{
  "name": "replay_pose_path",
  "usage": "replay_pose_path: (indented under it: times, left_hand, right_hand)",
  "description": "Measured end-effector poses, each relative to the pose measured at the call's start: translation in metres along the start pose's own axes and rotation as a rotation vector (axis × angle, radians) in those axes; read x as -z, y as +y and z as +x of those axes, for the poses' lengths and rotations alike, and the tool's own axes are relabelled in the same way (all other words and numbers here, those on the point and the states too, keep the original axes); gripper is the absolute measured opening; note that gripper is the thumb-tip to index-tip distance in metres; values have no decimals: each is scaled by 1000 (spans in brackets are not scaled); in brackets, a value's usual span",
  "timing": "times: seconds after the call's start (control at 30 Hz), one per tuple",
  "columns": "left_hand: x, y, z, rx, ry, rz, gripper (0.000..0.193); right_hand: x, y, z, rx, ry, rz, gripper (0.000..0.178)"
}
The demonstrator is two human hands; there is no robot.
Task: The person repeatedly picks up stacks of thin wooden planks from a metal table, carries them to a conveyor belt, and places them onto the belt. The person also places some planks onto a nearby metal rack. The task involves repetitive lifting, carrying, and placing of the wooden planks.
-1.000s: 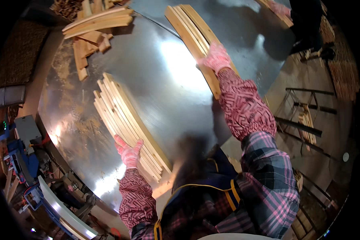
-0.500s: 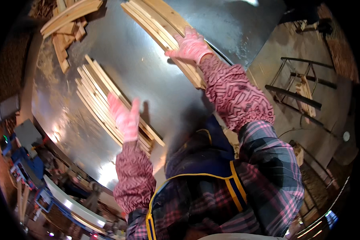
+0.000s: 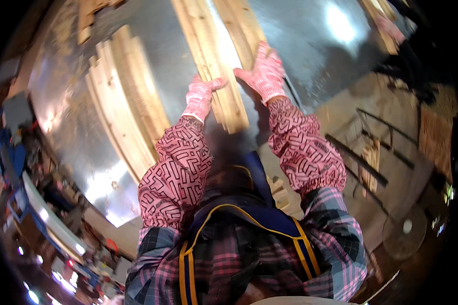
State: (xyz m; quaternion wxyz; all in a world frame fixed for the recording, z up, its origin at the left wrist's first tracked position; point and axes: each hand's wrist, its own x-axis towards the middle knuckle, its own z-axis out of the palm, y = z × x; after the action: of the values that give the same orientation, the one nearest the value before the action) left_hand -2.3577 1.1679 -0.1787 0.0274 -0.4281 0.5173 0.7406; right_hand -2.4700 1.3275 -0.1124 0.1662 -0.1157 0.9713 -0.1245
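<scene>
My left hand [image 3: 199, 99], in a pink-and-white knit glove, is closed on a pair of light wooden boards [image 3: 204, 48]. Its thumb lies across their top face near the close end. To the right, another wooden board [image 3: 239, 25] slants away over the metal table. My right hand [image 3: 264, 73], gloved alike, grips this board near its close end, thumb at the left and fingers along the right edge. Left of my left hand, a stack of curved wooden strips [image 3: 122, 96] lies on the table.
The shiny metal table [image 3: 310, 61] carries more wood pieces [image 3: 89, 15] at the far left. At the far right, another person's gloved hand [image 3: 390, 28] is by some wood. A dark metal frame [image 3: 361, 160] stands on the floor to the right; cluttered tools [image 3: 15, 152] are at the left.
My left hand has moved right from the left stack to the boards in the middle, and now grips them. The boards by my right hand have been parted. The view has shifted.
</scene>
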Motion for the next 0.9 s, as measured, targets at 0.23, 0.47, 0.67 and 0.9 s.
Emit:
replay_pose_path:
  times: [0.23, 0.47, 0.67, 0.9]
  left_hand:
    - [111, 7, -61, -123, 296, 579, 87]
    - [106, 38, -101, 55, 622, 862, 74]
    - [154, 38, -139, -45, 343, 868, 71]
    - [221, 2, -176, -355, -57, 981, 72]
  right_hand:
    - [20, 10, 14, -65, -158, 17, 111]
    - [-59, -39, -80, 77, -441, 764, 109]
    - [-117, -127, -133, 119, -564, 797, 103]
    - [-82, -247, -128, -128, -37, 303, 131]
